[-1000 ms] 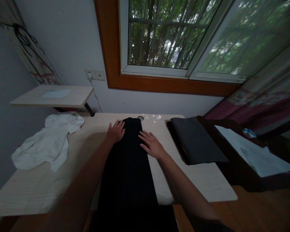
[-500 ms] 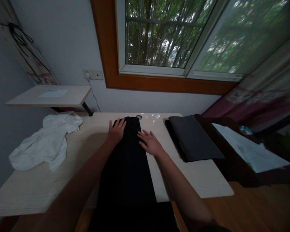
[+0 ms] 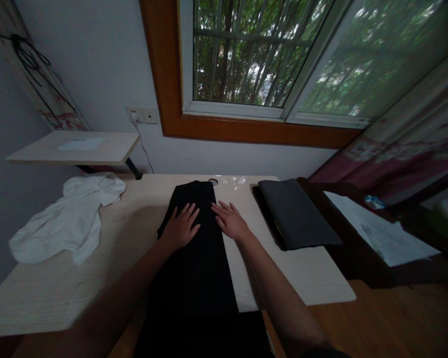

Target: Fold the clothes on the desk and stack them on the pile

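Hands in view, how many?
2: the left hand spread on the black cloth, the right hand at that cloth's right edge. No others show.

Black cloth in front of me: matt, fairly smooth, weave too dark for me to make out. My bench: pale wood-look top, faint grain, smooth, glossy where light glints near far edge. White cloth to my left: soft, matt, wrinkled. Dark grey folded piece to my right: matt, smooth, cloth by look. Shelf: same pale wood look. Window surround: orange-brown wood, low sheen. Wall socket: pale plastic look. Floor: brown wood look.
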`<state>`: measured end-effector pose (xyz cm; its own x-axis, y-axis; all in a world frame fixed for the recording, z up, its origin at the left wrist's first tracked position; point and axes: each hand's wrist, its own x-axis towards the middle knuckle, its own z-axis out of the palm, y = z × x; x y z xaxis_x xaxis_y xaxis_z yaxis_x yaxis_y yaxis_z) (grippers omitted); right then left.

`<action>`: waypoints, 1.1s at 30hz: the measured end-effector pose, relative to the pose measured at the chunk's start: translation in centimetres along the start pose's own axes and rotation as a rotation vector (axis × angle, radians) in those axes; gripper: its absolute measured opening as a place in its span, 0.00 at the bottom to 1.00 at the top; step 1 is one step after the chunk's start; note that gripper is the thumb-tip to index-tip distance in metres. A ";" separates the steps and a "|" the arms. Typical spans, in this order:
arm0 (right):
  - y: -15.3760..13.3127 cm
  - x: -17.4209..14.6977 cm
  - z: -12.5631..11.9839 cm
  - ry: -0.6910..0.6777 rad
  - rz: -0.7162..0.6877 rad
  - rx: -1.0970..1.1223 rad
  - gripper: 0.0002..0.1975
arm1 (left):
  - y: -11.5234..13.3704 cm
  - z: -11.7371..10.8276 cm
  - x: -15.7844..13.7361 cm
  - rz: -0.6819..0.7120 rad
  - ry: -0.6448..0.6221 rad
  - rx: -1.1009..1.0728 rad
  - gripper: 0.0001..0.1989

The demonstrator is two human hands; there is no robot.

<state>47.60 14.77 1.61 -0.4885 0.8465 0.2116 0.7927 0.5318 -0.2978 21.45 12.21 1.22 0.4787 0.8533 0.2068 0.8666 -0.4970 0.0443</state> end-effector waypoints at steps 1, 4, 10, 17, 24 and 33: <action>0.0 0.0 0.0 0.000 0.002 0.000 0.24 | -0.7 -0.2 -0.5 -0.010 -0.012 0.009 0.30; 0.1 0.0 0.2 0.001 0.003 -0.004 0.24 | -2.8 -0.6 -2.2 -0.067 -0.056 0.043 0.30; 0.3 0.0 0.5 0.009 0.004 -0.010 0.24 | -4.9 -1.0 -5.1 -0.175 -0.105 0.089 0.31; 0.3 0.1 0.7 0.034 0.013 0.009 0.23 | -4.0 -1.4 -5.4 -0.210 -0.106 0.098 0.31; -3.2 -0.2 0.7 0.135 0.077 0.071 0.24 | -4.5 -1.5 -4.7 -0.233 -0.119 0.106 0.31; -11.7 -0.1 2.5 -0.010 -0.090 0.020 0.32 | -5.8 -1.4 -3.1 -0.220 -0.088 0.064 0.30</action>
<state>37.45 8.51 2.79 -0.5615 0.7952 0.2288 0.7381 0.6063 -0.2961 14.71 12.22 1.72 0.2852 0.9518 0.1132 0.9573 -0.2887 0.0159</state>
